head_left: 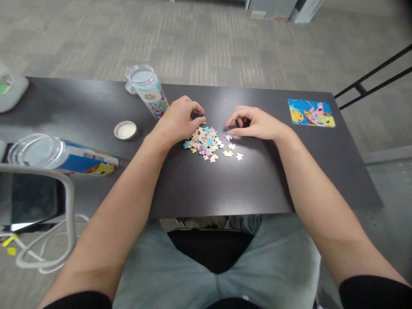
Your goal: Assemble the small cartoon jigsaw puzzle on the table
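A heap of jigsaw puzzle pieces [202, 139], several showing plain tan backs and others printed in blue and pink, lies on the dark table. At the heap's far left side, my left hand [180, 118] has thumb and forefinger closed around a puzzle piece [204, 116], which is mostly hidden by the fingers. My right hand [252, 122] is to the right of the heap, with thumb and forefinger apart. Just below its fingertips lies a loose puzzle piece [228, 137]. A few more single pieces, among them a tan puzzle piece [228, 153], are scattered nearer to me.
Behind my left hand stands a clear-topped printed canister [151, 94]. A round white lid [125, 130] is left of my forearm. Another canister [64, 154] lies farther left, near a white cable [45, 262]. A colourful picture card [311, 113] rests at the table's [347, 180] far right.
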Demonstrator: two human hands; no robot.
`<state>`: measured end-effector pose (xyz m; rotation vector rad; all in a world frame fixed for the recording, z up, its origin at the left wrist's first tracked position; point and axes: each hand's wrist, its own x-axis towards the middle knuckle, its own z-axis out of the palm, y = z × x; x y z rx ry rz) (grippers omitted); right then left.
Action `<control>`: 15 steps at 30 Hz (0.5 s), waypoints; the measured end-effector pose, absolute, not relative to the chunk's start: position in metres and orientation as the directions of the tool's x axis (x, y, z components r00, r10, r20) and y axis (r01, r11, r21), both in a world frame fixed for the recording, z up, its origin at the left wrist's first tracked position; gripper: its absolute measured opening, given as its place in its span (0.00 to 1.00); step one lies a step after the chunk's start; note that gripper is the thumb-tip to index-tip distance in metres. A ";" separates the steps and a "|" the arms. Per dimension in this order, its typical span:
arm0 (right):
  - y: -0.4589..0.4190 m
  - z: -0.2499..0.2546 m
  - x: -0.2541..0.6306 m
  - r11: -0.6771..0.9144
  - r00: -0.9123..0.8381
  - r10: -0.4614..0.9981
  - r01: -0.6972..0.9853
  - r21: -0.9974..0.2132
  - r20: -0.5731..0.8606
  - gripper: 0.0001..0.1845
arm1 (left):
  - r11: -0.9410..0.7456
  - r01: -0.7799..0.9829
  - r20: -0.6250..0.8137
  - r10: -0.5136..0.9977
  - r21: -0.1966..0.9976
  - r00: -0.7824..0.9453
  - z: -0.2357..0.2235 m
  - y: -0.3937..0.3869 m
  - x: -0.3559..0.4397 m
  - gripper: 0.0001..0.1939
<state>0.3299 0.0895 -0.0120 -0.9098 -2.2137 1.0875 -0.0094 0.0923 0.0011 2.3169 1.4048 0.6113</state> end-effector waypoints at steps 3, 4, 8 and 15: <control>0.091 -0.007 0.333 0.484 -0.694 0.710 0.352 -0.801 0.124 0.21 | -0.442 0.711 0.194 0.893 0.547 0.407 -0.004 0.095 -0.011 0.11; 0.091 -0.006 0.333 0.481 -0.693 0.711 0.355 -0.802 0.120 0.20 | -0.447 0.699 0.208 0.891 0.558 0.403 -0.007 0.097 -0.010 0.11; 0.088 -0.006 0.331 0.442 -0.665 0.741 0.380 -0.813 0.092 0.16 | -0.443 0.667 0.254 0.895 0.599 0.366 -0.017 0.101 -0.008 0.13; 0.081 0.001 0.331 0.415 -0.617 0.783 0.423 -0.805 0.079 0.23 | -0.427 0.605 0.271 0.902 0.672 0.335 -0.013 0.092 -0.001 0.15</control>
